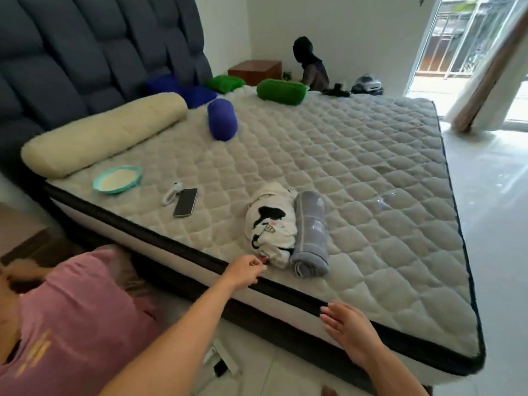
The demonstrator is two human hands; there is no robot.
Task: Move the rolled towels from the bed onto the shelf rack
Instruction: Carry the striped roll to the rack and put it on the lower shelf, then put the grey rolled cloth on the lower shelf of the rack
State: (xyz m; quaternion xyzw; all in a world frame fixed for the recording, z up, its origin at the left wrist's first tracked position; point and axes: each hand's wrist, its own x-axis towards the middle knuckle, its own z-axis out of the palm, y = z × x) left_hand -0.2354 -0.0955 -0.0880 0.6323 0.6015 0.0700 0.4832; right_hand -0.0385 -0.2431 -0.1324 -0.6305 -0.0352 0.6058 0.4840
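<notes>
Both hands reach over the near edge of the bed (343, 155): left hand (246, 270) pinches the end of the white patterned rolled towel (271, 221), right hand (347, 324) spread and empty; a grey rolled towel (311, 232) lies touching alongside

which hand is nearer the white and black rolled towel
Left. The left hand is at the near end of the white and black rolled towel, fingers pinched right by its edge. The right hand hovers open over the mattress edge, clearly apart from it.
</notes>
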